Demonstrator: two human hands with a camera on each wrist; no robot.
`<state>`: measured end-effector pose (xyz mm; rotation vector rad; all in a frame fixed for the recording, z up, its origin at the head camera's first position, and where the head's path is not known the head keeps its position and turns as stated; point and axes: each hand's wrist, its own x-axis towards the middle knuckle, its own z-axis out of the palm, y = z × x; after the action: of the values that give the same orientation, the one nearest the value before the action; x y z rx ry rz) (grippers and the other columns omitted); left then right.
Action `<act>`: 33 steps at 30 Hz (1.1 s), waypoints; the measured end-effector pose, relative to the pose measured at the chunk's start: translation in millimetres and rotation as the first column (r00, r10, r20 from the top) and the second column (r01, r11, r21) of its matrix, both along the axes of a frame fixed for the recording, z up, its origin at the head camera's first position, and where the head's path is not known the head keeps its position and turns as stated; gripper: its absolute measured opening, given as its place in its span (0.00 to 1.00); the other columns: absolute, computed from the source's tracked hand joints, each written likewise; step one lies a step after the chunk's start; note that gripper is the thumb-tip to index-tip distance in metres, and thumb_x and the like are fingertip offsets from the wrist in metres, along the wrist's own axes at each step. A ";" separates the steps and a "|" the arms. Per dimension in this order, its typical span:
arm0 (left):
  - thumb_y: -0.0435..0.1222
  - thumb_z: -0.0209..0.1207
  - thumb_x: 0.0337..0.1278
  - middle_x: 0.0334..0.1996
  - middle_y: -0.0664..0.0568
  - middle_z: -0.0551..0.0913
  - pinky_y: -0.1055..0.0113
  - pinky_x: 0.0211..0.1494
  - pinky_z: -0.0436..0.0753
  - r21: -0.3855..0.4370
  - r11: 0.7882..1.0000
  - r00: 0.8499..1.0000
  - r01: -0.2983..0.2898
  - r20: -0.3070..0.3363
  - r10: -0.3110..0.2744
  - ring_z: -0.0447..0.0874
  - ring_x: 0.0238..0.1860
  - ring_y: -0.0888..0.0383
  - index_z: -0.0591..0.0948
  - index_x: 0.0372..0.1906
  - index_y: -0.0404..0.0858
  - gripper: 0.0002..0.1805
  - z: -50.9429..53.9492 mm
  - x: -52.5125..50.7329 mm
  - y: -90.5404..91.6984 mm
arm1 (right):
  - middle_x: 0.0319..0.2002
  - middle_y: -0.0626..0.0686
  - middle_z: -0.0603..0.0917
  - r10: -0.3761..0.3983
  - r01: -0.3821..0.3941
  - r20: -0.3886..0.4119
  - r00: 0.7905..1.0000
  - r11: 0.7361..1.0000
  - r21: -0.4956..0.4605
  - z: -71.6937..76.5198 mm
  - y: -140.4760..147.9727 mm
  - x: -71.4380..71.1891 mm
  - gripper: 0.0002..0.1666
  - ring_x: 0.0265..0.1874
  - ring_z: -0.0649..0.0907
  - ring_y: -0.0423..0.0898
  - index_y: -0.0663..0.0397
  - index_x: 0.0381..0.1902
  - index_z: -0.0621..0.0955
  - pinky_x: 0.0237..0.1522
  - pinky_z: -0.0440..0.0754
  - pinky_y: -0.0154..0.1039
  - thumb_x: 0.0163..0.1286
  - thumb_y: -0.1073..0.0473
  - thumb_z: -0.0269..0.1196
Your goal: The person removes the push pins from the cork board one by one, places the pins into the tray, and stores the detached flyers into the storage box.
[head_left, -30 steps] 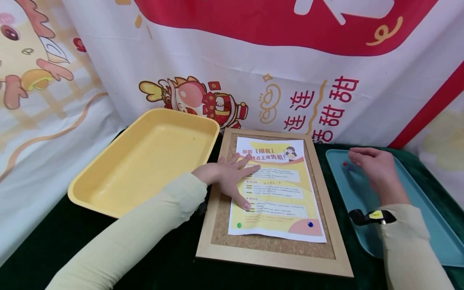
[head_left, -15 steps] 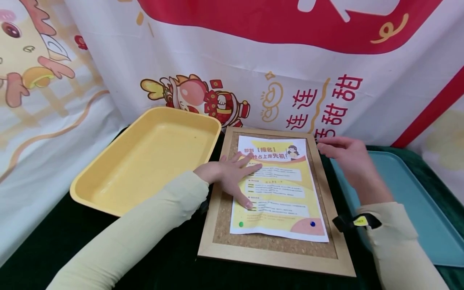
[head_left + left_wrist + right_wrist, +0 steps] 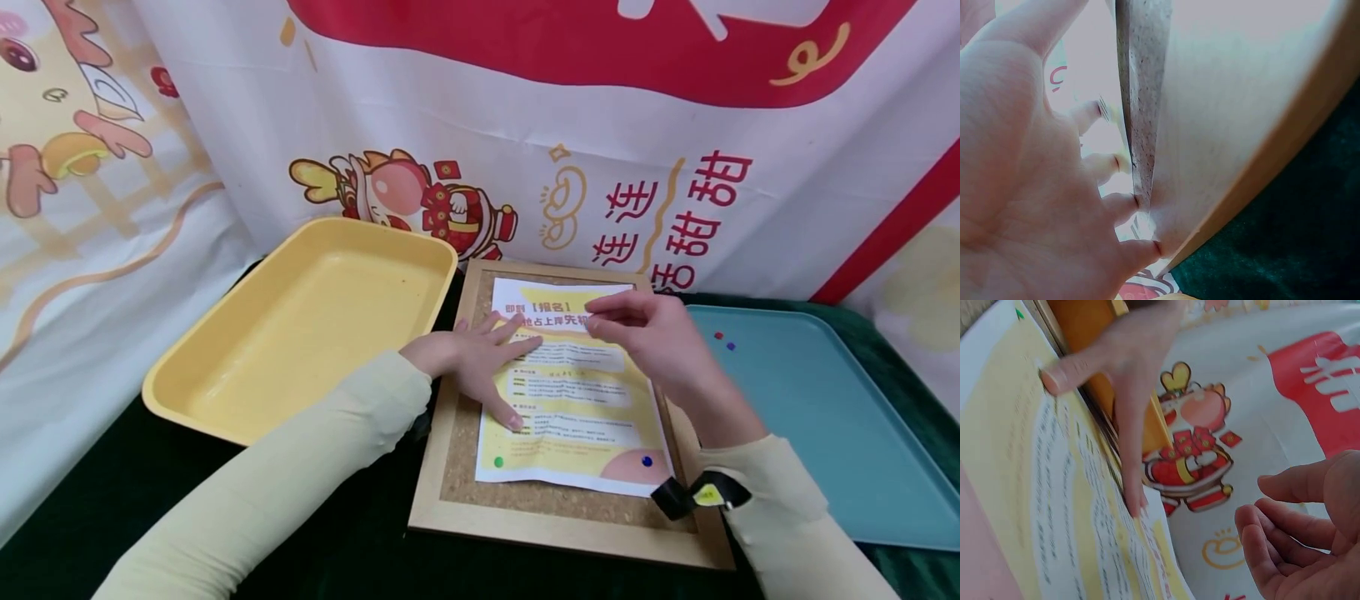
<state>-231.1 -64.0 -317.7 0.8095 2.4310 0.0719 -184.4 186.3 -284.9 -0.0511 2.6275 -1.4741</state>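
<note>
- Right hand [image 3: 667, 342]: thumb and fingertips drawn close together at the paper's 1 o'clock part; I cannot tell whether the grip has anything in it.
- Left hand [image 3: 480, 371]: grip spread wide, fingers apart, resting on the paper from 9 o'clock.
- Paper [image 3: 562, 454]: printed, on the board's cork, partly covered by both hands.
- Green pin [image 3: 498, 462]: at the paper's 7 o'clock corner; blue pin [image 3: 647, 461] at 5 o'clock.
- Board [image 3: 558, 533]: wood-framed, on the green-covered bench [image 3: 330, 542].
- Tray [image 3: 825, 433]: blue, at the board's 3 o'clock; red bit [image 3: 718, 335] and purple bit [image 3: 731, 346] toward its 10 o'clock corner.
- Bin [image 3: 315, 333]: yellow, just beside the board at 10 o'clock.
- Banner [image 3: 480, 108]: beyond, at 12 o'clock.
</note>
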 end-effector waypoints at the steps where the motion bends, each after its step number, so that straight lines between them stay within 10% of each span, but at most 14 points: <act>1: 0.76 0.67 0.48 0.88 0.57 0.24 0.34 0.86 0.34 -0.001 1.000 1.000 -0.003 0.000 0.003 0.20 0.88 0.45 0.39 0.87 0.66 0.69 0.0 -0.1 0.0 | 0.61 0.54 0.85 0.021 -0.021 -0.003 1.000 1.000 0.010 0.5 -3.8 1.7 0.19 0.59 0.83 0.52 0.50 0.62 0.85 0.64 0.79 0.50 0.78 0.51 0.67; 33: 0.73 0.68 0.50 0.88 0.55 0.25 0.31 0.85 0.35 -0.010 1.000 1.000 0.003 -0.012 -0.004 0.22 0.88 0.43 0.40 0.87 0.64 0.67 0.3 2.1 1.4 | 0.38 0.46 0.92 0.487 -0.491 0.064 0.871 0.867 0.087 -3.2 -53.6 39.5 0.11 0.38 0.87 0.43 0.52 0.48 0.90 0.46 0.84 0.41 0.69 0.60 0.74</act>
<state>-229.0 -62.6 -317.4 0.8118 2.4388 0.0534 -144.9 132.7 -288.1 -0.6235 2.3980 -1.1484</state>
